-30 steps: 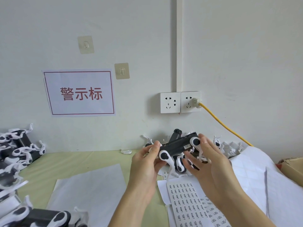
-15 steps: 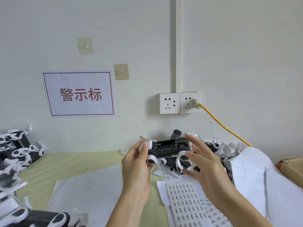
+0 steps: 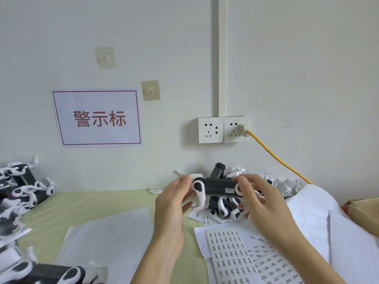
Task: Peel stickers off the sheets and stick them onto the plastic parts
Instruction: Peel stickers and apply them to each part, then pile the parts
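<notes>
A person holds one black plastic part with white wheel-like ends up in front of the wall, just above the far edge of the surface. The left hand takes the part's left end, thumb tip against the top by the white wheel and fingers curled beneath, so its grip is clamped on the part. The right hand takes the right end, thumb on the upper edge and fingers wrapped round the underside, its grip clamped on the same part. A small pale sticker sits on the part's front face, close to the right thumb. Directly behind and below the held part, at 12 o'clock from the hands, lies a heap of more black-and-white parts against the wall. At 6 o'clock from the right hand, sticker sheets printed with rows of small labels lie on the surface, overlapping one another. At 3 o'clock, large white backing sheets are draped in a loose pile, with the corner of a cardboard box just beyond. At 7 o'clock from the left hand lies a blank white sheet, and at 9 o'clock along the left edge stands another group of black-and-white parts. On the wall hang a red-bordered sign, two adhesive hooks and a double socket with a yellow cable plugged in.
</notes>
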Demonstrator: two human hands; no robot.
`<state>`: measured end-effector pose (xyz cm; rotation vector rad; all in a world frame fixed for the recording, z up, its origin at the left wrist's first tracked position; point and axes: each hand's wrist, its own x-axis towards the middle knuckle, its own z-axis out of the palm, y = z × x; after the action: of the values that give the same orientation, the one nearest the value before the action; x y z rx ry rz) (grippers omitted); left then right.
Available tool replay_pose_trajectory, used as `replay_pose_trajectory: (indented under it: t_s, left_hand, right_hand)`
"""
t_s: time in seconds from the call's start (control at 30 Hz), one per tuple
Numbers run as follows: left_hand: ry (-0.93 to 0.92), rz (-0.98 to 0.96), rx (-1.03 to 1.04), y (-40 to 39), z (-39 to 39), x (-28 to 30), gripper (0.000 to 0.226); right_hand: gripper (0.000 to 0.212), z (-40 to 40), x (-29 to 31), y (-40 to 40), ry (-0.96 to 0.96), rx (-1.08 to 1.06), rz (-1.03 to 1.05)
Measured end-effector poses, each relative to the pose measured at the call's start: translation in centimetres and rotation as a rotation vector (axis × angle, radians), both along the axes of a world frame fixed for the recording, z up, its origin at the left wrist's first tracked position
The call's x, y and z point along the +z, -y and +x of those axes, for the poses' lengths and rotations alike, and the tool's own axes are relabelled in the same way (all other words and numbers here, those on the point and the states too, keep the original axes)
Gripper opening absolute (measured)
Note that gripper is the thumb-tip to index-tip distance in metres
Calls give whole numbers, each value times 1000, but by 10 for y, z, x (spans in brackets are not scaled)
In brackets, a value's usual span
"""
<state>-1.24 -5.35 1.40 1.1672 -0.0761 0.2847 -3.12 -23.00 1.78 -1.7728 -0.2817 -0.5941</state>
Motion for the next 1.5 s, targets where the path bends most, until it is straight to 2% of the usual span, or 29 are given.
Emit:
replay_pose_trajectory:
  t_s: [0.1, 0.23, 0.3, 0.37, 0.5, 0.63, 0.73, 0.8, 0.83, 0.87, 0.9, 0.97, 1.1, 1.23, 1.3, 1.37, 1.5]
  left_hand:
    - [63, 2, -86, 4, -4, 2, 33]
    - [45, 42, -51, 18, -5, -4, 15]
    - [34, 22, -61, 24, -7, -5, 16]
    - [25, 57, -66, 28, -9, -7, 18]
    - [29, 310, 52, 29, -11, -20, 20]
    - [87, 514, 107, 29, -12, -25, 25]
    - [87, 582, 96, 32, -11, -27, 25]
    - [67, 589, 95, 36, -12, -28, 24]
    - [53, 586, 92, 38, -13, -29, 24]
    - [43, 588, 86, 40, -14, -29, 24]
    - [35, 599, 72, 43, -16, -30, 24]
    - [23, 645, 33, 46, -18, -30, 24]
    - [28, 820, -30, 45, -17, -27, 24]
    - [108, 1197, -78, 31, -8, -10, 21]
    - [101, 1413, -98, 16, 2, -1, 18]
    - [42, 1622, -72, -13, 16, 10, 26]
    - [-150, 1830, 31, -93, 50, 37, 41]
  right_hand:
    - [40, 4, -1, 16, -79, 54, 101]
    - [35, 6, -2, 47, -318, 383, 177]
    - [38, 6, -2, 58, -385, 508, 170]
    - [39, 5, -1, 65, -415, 543, 149]
    - [34, 0, 8, 80, -429, 448, 110]
    - [34, -6, 12, 120, -413, 230, 272]
    - [31, -6, 10, 154, -309, -72, 659]
    - [21, -5, 8, 174, -80, -240, 1019]
    - [18, -5, 6, 183, 81, -304, 1123]
    - [26, -6, 3, 192, 214, -375, 1147]
    - [43, -7, 0, 200, 278, -455, 1110]
    - [64, -6, -5, 209, 236, -582, 992]
    - [51, 3, -3, 181, 18, -543, 787]
    - [44, 11, -4, 122, -137, -350, 262]
    - [44, 13, -8, 97, -168, -267, 8]
    - [41, 13, -15, 67, -162, -161, -190]
    - [34, 14, -29, 24, -118, 19, -374]
